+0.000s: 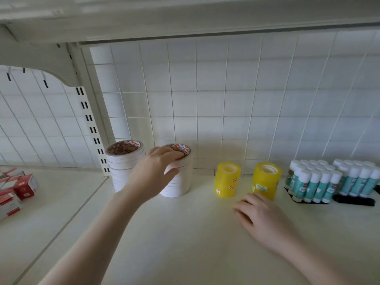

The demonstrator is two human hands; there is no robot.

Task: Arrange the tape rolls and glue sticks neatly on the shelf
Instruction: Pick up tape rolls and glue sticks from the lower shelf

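Leftmost, red-and-white cardboard boxes (17, 189) lay well left of the slotted white shelf upright (93, 132). Just right of that upright stood a white tape-roll stack (123, 159) on the cream shelf (185, 233), then a second white stack (181, 177), which the left hand (156, 171) grasped around its upper rolls. Further right of the upright stood two yellow tape-roll stacks (227, 179) (267, 178); the right hand (261, 219) rested released before the second. Farthest right stood white-capped teal glue sticks (316, 182) in two upright clusters
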